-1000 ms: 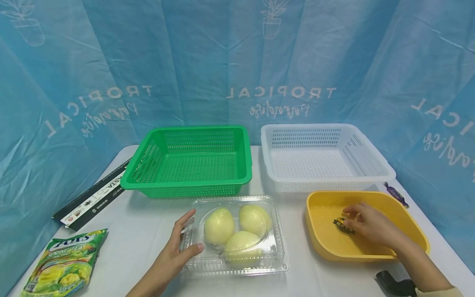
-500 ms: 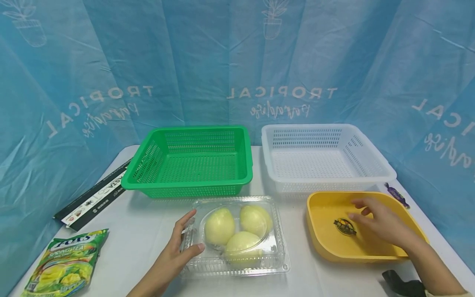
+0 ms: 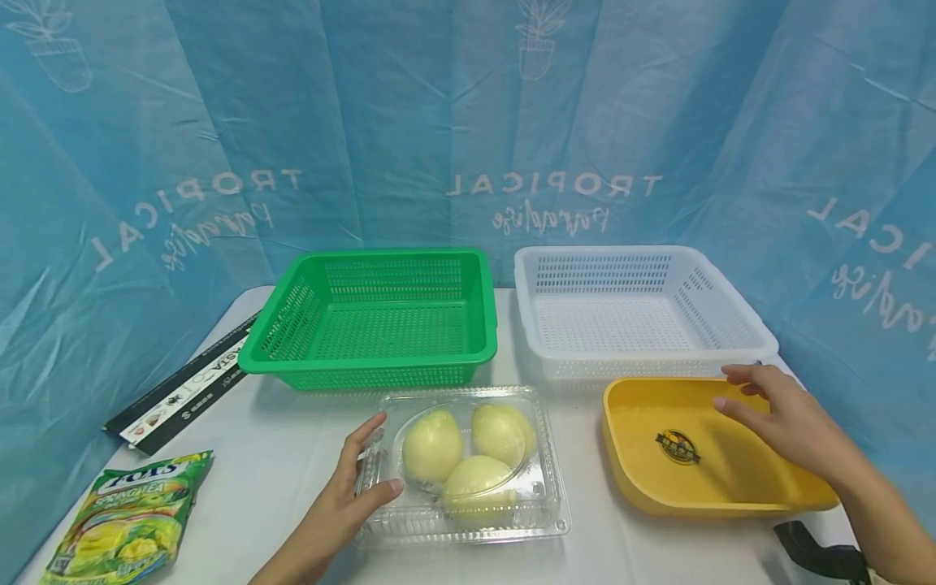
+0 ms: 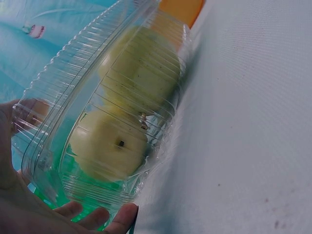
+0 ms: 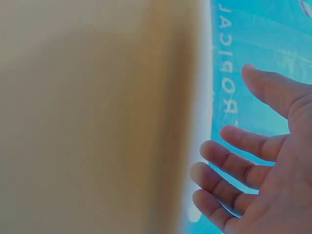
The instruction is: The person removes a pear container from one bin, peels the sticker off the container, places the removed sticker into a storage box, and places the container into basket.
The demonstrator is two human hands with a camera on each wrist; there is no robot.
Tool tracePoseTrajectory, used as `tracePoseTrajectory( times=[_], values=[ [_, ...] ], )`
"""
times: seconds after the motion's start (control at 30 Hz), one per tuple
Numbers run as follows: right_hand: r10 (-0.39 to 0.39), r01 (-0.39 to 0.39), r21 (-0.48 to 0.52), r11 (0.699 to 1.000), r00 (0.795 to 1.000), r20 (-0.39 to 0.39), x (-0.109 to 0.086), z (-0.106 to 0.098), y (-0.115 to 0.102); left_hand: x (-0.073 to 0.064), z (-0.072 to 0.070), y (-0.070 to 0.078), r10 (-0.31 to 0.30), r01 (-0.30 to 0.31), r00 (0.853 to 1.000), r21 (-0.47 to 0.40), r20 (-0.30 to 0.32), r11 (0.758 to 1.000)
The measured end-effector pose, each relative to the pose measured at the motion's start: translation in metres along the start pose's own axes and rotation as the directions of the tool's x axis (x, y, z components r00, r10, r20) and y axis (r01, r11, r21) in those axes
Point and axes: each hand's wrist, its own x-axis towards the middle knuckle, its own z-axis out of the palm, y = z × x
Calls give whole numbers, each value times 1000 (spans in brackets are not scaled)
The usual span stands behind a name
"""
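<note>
A clear plastic clamshell box (image 3: 548,496) holding several pale yellow-green round fruits (image 3: 433,445) stands at the front centre. My left hand (image 3: 340,491) rests against its left side, thumb and index spread; in the left wrist view, fingertips (image 4: 122,219) touch the box's end, where two fruits show through ribbed plastic. To the right is a yellow plastic basin (image 3: 629,479) with a dark round label (image 3: 678,447) on its floor. Over the basin's right back part hovers my right hand (image 3: 790,418), fingers spread, holding nothing. The right wrist view shows its fingers (image 5: 214,178) relaxed.
A green basket (image 3: 395,357) and a white basket (image 3: 643,356) stand at the back. At left lie a long black and white box (image 3: 186,390) and a green FOX'S candy bag (image 3: 132,520). A blue printed curtain (image 3: 409,122) surrounds the table.
My right hand has moved right and back, from over the label in the basin to near its right rim. It now covers most of the purple-wrapped candy. My left hand has stayed put.
</note>
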Motion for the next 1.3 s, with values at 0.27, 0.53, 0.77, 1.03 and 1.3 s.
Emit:
tracePoseTrajectory(
  times=[0.27, 0.53, 0.77, 1.03, 1.3],
  values=[
    [-34, 33, -13, 999, 992, -123, 7, -12, 6, 0, 0, -1, 8, -8, 1000, -4, 2, 1000],
    [4, -10, -33, 999, 985, -174, 18, -15, 5, 1, 0, -1, 6, -6, 1000, -2, -3, 1000],
    [12, -22, -63, 998, 988, -153, 25, -24, 7, 0, 1, 0, 11, -11, 1000, -2, -1, 1000],
    [54, -60, -55, 997, 992, -115, 43, -36, 15, 0, 0, 0, 19, -19, 1000, -7, 0, 1000],
    [128, -130, -22, 991, 989, -68, 57, -36, 25, 0, 1, 0, 6, -6, 1000, -5, -6, 1000]
  ],
)
